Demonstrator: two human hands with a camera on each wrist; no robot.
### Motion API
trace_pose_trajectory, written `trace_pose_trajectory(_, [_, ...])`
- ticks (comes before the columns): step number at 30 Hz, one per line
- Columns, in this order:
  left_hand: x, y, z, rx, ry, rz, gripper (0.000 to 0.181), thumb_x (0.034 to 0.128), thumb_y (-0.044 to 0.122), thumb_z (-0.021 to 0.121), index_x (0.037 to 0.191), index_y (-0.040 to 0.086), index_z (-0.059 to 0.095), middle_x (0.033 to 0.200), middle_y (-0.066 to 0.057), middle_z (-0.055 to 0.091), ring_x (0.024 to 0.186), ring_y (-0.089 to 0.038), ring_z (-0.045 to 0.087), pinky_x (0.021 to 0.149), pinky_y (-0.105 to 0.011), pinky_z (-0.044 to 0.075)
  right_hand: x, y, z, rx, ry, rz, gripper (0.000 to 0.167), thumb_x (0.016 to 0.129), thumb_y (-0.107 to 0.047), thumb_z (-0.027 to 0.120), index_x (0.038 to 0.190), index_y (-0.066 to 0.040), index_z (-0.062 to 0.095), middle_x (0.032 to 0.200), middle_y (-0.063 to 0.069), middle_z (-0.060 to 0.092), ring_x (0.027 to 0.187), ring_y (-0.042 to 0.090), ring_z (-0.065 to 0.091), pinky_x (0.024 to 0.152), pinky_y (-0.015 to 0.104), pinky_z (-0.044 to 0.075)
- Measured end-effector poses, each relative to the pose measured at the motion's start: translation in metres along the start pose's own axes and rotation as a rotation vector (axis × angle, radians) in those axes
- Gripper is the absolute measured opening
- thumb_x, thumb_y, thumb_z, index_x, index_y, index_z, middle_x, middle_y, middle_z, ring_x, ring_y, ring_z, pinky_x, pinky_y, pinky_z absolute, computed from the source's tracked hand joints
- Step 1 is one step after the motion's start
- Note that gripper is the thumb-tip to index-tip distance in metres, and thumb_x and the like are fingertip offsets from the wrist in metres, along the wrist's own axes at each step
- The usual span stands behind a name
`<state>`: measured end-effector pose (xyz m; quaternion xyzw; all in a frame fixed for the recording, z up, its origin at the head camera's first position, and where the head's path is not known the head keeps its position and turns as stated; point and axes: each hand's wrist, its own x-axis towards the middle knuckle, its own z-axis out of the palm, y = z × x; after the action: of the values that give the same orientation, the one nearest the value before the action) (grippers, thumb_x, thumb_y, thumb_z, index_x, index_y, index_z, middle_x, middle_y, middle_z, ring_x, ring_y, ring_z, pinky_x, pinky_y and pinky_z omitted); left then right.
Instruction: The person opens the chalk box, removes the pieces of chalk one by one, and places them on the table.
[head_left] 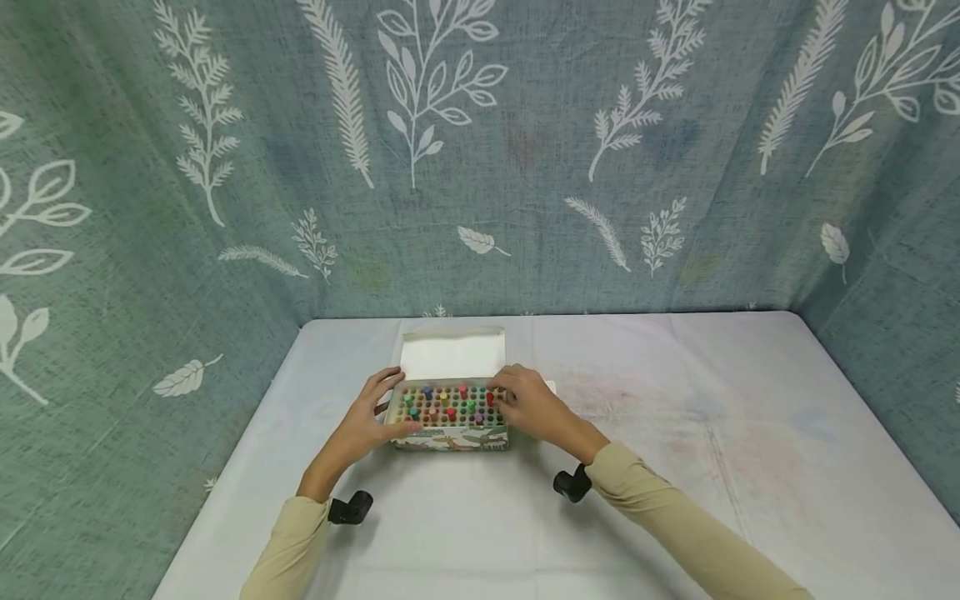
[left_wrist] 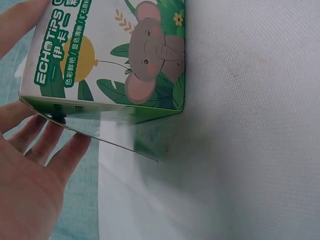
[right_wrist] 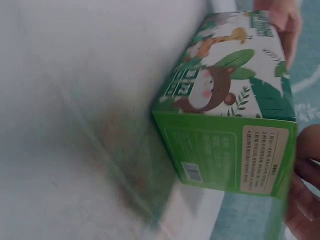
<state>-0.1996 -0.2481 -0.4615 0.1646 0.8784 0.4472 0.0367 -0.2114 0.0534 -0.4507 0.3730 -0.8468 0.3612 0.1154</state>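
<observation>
A printed box of chalk [head_left: 450,439] stands on the table with its lid [head_left: 453,354] raised at the back. Coloured chalk sticks poke up from a perforated grid inside it. My left hand [head_left: 367,427] grips the box's left end, thumb along the front top edge and fingers toward the back corner. In the left wrist view those fingers lie against a side flap [left_wrist: 115,143]. Over the right end of the grid, my right hand [head_left: 531,406] pinches at a red chalk stick [head_left: 490,399]; its fingertips partly cover it. The right wrist view shows the box's green end panel [right_wrist: 220,155].
A white cloth [head_left: 645,500] with faint coloured smudges covers the table. Leaf-patterned curtains [head_left: 525,250] hang behind and at both sides. A black wrist camera mount [head_left: 351,507] sits at the left wrist, another mount [head_left: 572,483] at the right.
</observation>
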Motion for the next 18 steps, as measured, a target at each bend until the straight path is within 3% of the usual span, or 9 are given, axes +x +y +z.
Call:
trace_pose_trajectory(3, [0.000, 0.000, 0.001, -0.014, -0.002, -0.012, 0.089, 0.0778, 0.029, 0.080, 0.148, 0.009, 0.030, 0.154, -0.011, 0.015, 0.139, -0.037, 0.019, 0.107, -0.057, 0.031, 0.006, 0.000, 0.001, -0.139, -0.090, -0.068, 0.015, 0.085, 0.003, 0.066, 0.097, -0.002, 0.070, 0.089, 0.007, 0.063, 0.077, 0.018, 0.056, 0.067, 0.031, 0.049])
trace_pose_trajectory(6, [-0.001, 0.002, 0.001, -0.013, -0.002, -0.018, 0.088, 0.0786, 0.028, 0.079, 0.148, 0.009, 0.030, 0.154, -0.011, 0.015, 0.139, -0.037, 0.019, 0.107, -0.058, 0.030, 0.011, -0.001, 0.001, -0.213, -0.158, -0.111, 0.012, 0.086, 0.004, 0.064, 0.091, -0.005, 0.071, 0.081, 0.004, 0.060, 0.070, 0.014, 0.054, 0.064, 0.029, 0.047])
trace_pose_trajectory(10, [-0.004, 0.017, 0.000, -0.033, -0.003, -0.021, 0.086, 0.0795, 0.020, 0.078, 0.148, 0.003, 0.030, 0.153, -0.017, 0.014, 0.138, -0.041, 0.018, 0.106, -0.060, 0.028, 0.017, -0.004, -0.002, -0.255, -0.230, -0.112, 0.013, 0.087, 0.005, 0.062, 0.088, -0.005, 0.070, 0.079, 0.005, 0.059, 0.066, 0.013, 0.053, 0.057, 0.024, 0.045])
trace_pose_trajectory(14, [-0.007, 0.035, -0.004, -0.041, -0.012, -0.032, 0.084, 0.0799, 0.016, 0.078, 0.147, -0.001, 0.029, 0.152, -0.021, 0.014, 0.137, -0.043, 0.018, 0.106, -0.061, 0.028, 0.020, -0.007, -0.004, -0.279, -0.270, -0.097, 0.013, 0.087, 0.006, 0.062, 0.089, -0.004, 0.070, 0.081, 0.007, 0.059, 0.068, 0.014, 0.055, 0.057, 0.024, 0.046])
trace_pose_trajectory(18, [-0.008, 0.041, -0.005, -0.028, -0.019, -0.042, 0.084, 0.0804, 0.015, 0.077, 0.146, -0.002, 0.029, 0.152, -0.022, 0.014, 0.137, -0.044, 0.019, 0.106, -0.060, 0.028, 0.022, -0.007, -0.006, -0.246, -0.285, -0.074, 0.016, 0.088, 0.007, 0.060, 0.091, -0.005, 0.070, 0.082, 0.007, 0.059, 0.069, 0.014, 0.055, 0.057, 0.023, 0.046])
